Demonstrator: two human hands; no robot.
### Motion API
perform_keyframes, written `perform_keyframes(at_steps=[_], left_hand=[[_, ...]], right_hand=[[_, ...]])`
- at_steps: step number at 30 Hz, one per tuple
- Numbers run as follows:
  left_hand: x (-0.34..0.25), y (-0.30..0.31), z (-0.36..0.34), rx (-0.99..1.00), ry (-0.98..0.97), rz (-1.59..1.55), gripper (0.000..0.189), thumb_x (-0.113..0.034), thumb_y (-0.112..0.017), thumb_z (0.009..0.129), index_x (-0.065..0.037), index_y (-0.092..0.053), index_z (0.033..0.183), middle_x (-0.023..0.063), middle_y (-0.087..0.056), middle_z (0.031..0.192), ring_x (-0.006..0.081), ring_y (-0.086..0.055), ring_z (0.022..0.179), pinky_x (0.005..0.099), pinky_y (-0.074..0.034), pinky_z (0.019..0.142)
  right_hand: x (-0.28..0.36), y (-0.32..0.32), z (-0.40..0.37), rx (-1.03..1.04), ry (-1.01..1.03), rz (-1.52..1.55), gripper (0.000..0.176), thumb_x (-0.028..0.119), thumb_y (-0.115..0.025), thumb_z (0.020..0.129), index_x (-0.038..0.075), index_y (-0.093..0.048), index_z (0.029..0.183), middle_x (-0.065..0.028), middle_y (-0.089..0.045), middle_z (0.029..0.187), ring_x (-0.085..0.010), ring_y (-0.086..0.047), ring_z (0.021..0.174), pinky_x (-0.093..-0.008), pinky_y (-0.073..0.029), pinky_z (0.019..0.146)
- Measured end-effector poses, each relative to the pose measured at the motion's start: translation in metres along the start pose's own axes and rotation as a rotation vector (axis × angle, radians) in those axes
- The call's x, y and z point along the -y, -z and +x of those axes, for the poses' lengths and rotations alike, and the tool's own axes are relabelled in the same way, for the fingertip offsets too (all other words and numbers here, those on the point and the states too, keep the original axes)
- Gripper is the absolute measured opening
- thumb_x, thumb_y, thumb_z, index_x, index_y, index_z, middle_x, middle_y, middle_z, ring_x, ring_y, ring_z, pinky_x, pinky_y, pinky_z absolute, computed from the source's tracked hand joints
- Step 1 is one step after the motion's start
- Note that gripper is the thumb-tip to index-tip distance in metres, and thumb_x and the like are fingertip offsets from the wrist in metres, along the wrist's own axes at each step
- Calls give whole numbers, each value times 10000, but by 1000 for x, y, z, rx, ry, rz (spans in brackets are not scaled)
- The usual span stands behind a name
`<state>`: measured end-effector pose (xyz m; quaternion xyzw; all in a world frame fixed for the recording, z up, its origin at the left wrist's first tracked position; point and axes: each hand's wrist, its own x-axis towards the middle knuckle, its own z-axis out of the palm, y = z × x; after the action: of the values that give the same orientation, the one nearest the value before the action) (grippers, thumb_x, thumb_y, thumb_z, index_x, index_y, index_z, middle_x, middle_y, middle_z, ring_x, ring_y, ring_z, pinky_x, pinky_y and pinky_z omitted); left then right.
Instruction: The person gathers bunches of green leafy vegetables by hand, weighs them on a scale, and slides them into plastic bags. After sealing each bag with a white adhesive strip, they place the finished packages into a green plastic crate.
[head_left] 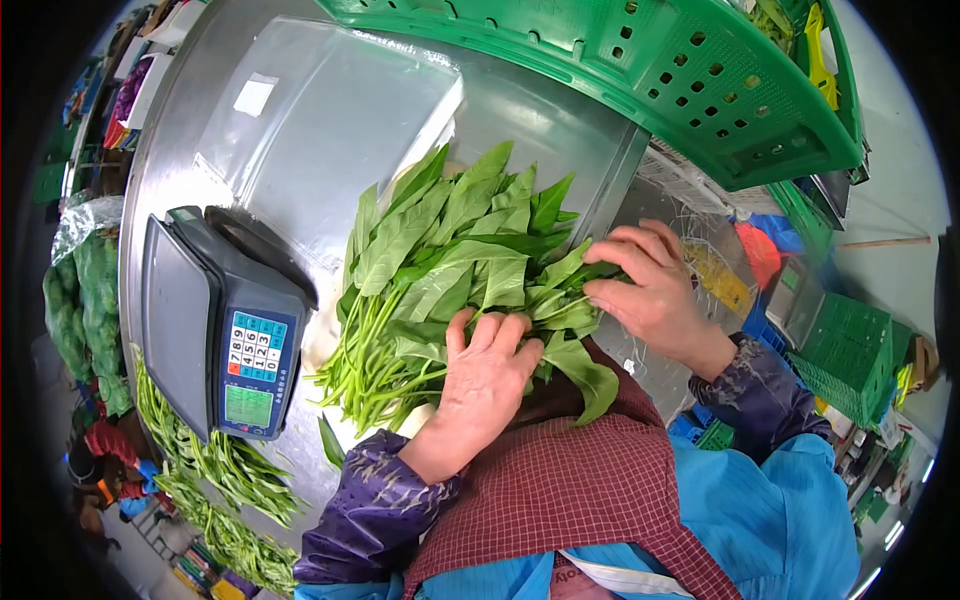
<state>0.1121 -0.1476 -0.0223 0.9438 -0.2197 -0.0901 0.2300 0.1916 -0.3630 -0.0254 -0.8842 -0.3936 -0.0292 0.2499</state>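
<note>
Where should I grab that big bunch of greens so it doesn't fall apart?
Around the stems, coming from the end by the scale. There the bunch of greens is narrow and the stalks lie side by side, so a hand can probably close round them. The leaves fan out wide and floppy and would likely slip.

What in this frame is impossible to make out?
Scale display, head view: digits too small to read.
Left hand, head view: its palm covers the leafy greens, so any grip is hidden.
Right hand, head view: fingertips buried among the leaves.
Green crate, head view: contents cut off by the top edge.
</note>
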Motion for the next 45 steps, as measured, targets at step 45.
perform_keyframes(at_steps=[45], left_hand=[[23,9,-6,-280,215,-353,171,27,-662,684,-38,-607,832,97,-528,960,265,-521,894,334,-424,775]], right_hand=[[-42,37,-34,-134,-451,253,152,47,-664,668,80,-625,812,-40,-582,1015,-233,-525,974,-361,-373,866]])
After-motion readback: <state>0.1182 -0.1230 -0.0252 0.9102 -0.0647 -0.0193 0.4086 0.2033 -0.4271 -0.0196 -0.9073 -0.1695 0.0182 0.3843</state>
